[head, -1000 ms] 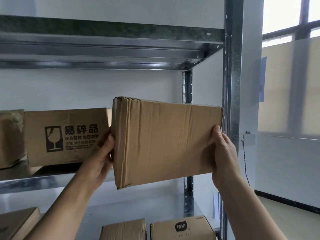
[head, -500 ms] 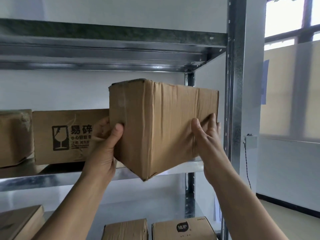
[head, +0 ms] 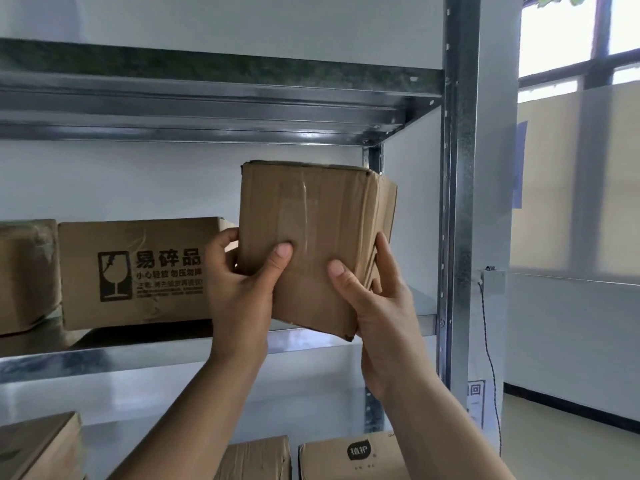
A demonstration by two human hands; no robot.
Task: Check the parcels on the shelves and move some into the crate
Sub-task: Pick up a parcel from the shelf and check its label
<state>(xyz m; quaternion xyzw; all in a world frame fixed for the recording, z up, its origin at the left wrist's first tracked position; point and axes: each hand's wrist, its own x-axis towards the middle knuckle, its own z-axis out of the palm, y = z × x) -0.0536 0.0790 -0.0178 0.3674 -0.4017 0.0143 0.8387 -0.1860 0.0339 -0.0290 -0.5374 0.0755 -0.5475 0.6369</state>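
Observation:
A plain brown taped cardboard parcel (head: 311, 216) is held up in the air in front of the middle shelf (head: 86, 358), its narrow taped end facing me. My left hand (head: 242, 289) grips its lower left edge, thumb on the front face. My right hand (head: 374, 306) grips the lower right corner, thumb on the front and fingers round the side. No crate is in view.
On the middle shelf stand a printed parcel with a fragile-glass symbol (head: 138, 271) and another worn parcel (head: 24, 271) at the far left. Three parcels sit on the lower shelf, one labelled (head: 346, 455). A metal upright (head: 457, 202) rises at the right; the upper shelf (head: 207, 98) is overhead.
The parcel has been turned in my hands from its broad side to its narrow end. My right hand moved from the far right edge to the lower right corner.

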